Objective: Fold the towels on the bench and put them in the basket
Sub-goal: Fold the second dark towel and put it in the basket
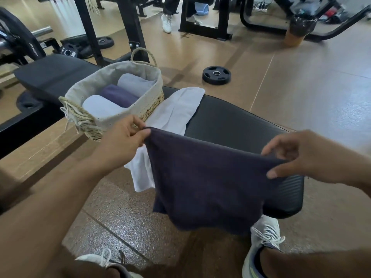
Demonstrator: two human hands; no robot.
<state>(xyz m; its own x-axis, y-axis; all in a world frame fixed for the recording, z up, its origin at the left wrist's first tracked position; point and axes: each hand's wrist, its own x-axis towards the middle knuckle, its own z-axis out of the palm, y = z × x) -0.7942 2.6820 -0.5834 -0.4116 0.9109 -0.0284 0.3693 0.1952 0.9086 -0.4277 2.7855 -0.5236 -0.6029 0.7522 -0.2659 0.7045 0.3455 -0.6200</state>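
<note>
1. above the bench [230, 117], a dark towel [204, 181] hangs, pinched at its top corners by the left hand [122, 141] and right hand [307, 157].
2. a white towel [176, 109] lies on the bench beside the basket [144, 109].
3. three rolled towels [118, 95] sit inside the basket.

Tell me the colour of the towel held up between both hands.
Dark navy towel, seen in the head view.

Head camera looks down, close over bench [230, 117].
</note>
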